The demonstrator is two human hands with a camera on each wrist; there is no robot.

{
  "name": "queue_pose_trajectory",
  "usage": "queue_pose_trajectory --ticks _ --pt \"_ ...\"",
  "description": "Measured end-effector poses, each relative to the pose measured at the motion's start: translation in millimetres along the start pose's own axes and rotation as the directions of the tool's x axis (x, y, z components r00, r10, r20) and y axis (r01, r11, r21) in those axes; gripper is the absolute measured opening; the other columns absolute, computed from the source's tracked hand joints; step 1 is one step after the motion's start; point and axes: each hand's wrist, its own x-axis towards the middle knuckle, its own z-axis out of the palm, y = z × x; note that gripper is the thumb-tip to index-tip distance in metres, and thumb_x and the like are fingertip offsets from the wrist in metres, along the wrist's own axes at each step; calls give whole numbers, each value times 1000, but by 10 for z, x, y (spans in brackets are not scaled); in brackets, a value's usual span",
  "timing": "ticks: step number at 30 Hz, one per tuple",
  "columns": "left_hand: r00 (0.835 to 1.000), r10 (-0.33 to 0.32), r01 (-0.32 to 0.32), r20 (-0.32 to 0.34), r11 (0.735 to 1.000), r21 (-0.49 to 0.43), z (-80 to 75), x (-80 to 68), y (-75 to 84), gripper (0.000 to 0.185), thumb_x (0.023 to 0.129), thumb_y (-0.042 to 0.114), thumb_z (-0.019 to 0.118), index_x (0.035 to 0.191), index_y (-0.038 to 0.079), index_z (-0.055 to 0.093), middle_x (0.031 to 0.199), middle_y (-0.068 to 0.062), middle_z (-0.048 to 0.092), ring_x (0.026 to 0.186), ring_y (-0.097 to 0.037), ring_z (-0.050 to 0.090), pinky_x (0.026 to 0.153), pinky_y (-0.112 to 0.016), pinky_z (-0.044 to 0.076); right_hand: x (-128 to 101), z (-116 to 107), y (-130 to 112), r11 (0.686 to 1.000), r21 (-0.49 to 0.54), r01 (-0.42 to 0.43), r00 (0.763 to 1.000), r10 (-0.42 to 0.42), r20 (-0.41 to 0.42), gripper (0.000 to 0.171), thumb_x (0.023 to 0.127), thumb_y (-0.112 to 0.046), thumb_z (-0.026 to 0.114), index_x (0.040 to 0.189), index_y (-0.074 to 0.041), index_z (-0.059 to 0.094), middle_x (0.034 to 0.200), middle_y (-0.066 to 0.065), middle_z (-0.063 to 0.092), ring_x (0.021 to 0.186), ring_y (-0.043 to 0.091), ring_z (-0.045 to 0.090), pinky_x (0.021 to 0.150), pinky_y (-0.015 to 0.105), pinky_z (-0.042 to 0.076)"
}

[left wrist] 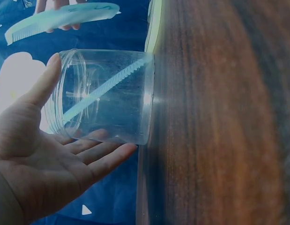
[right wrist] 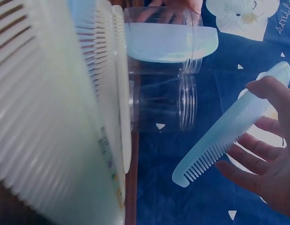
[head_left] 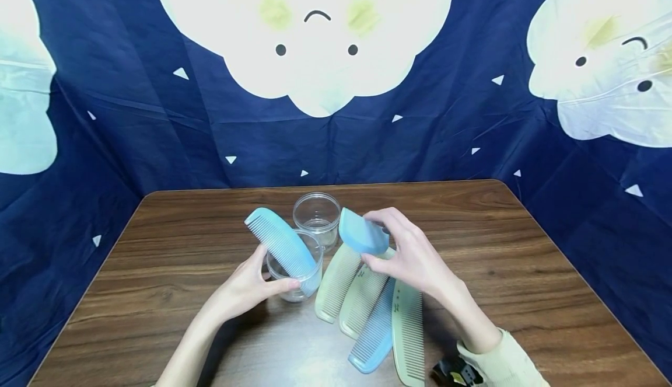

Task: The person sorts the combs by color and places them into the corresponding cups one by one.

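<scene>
Loose combs (head_left: 367, 311) lie beside the jar (head_left: 294, 273) your left hand (head_left: 247, 288) cups, fingers straight; your right hand (head_left: 415, 255) pinches a blue comb (head_left: 362, 234), probably jar-bound: angle it downward.

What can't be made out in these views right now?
- Black object, head view: cut off by the bottom edge, beside the sleeve; unidentifiable.
- Lying combs, right wrist view: close-up blur, count unclear.
- Right hand grip on its blue comb, head view: fingers cover the end.
- Far jar: contents indiscernible through glare.
</scene>
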Motion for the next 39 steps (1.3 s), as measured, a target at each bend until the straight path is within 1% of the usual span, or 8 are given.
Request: queue_pose_trajectory --ticks 7,11,17,23,28,35,39 --pt "1000 -8 8 -3 1000 7 -12 0 19 85 81 49 85 146 18 41 143 -11 58 139 -28 52 111 -50 50 166 7 -126 999 46 -6 998 8 -64 61 79 -25 87 133 -18 58 121 -2 65 106 14 64 87 29 58" --pt "1000 -8 8 -7 1000 6 -17 -4 22 84 81 49 86 146 18 41 141 -10 59 138 -28 53 112 -49 50 264 17 -205 996 91 3 996 6 -92 59 80 -23 86 132 -17 58 119 -2 66 108 13 65 90 29 59" --pt "1000 -15 15 -5 1000 3 -17 2 15 88 80 49 86 148 18 39 141 -10 59 139 -27 53 112 -49 49 380 55 -316 981 194 -8 995 27 -98 58 80 -21 87 131 -16 59 118 0 66 109 14 66 92 29 60" --pt "1000 9 -9 -1 1000 -2 -24 5 22 88 82 46 85 150 16 38 142 -12 60 137 -28 54 111 -49 50 488 121 -426 966 258 -9 994 37 -103 58 81 -23 87 131 -17 59 113 -1 68 104 11 68 91 35 61" --pt "1000 24 -24 3 1000 -6 -24 -3 35 88 84 44 84 151 14 37 143 -13 59 138 -29 54 110 -49 51 567 197 -529 955 298 -3 995 33 -95 57 83 -24 86 132 -18 58 112 -2 69 102 9 69 92 34 61" --pt "999 32 -32 2 999 -4 -17 1 21 88 84 44 84 152 15 36 145 -13 58 137 -29 55 110 -49 51 636 348 -682 919 393 -19 998 44 -53 54 84 -24 85 130 -18 58 113 -3 70 103 8 70 91 36 62" --pt "1000 13 -13 0 1000 0 -11 11 -1 89 82 46 85 152 19 36 146 -10 58 137 -27 55 111 -48 50 648 422 -735 916 398 -54 997 69 -23 52 84 -27 85 128 -20 59 111 -7 69 104 5 69 93 33 61"
